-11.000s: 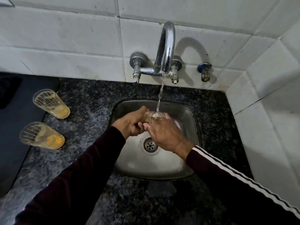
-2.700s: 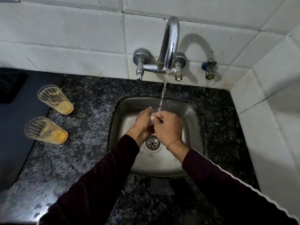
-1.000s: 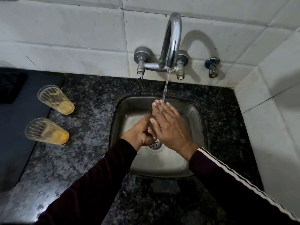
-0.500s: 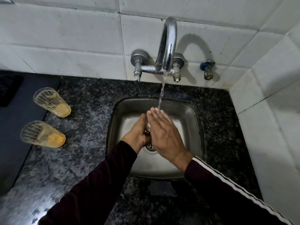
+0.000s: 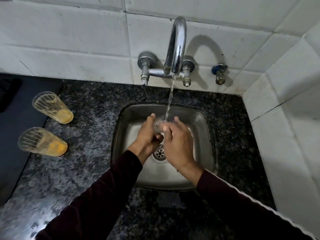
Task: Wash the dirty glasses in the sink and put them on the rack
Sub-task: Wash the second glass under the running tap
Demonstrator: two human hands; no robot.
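A clear glass [image 5: 161,122] is held over the steel sink [image 5: 206,135], mouth up under the running water from the tap [image 5: 177,49]. My left hand [image 5: 147,137] grips the glass from the left, fingers curled round its lower part. On its right side my right hand [image 5: 176,142] wraps its fingers and thumb around the wall. Two dirty glasses with orange residue stand on the counter to the left: a far glass [image 5: 52,107] and a near glass [image 5: 41,142].
The black speckled counter [image 5: 90,108] surrounds the sink and is wet near the front. A dark mat [image 5: 12,129] lies at the far left. White tiled walls close the back and right. A small valve [image 5: 219,73] sits right of the tap.
My right hand, flat with straight fingers over the glass half a second ago, has drawn back and curled round its right side. The glass mouth now shows under the stream.
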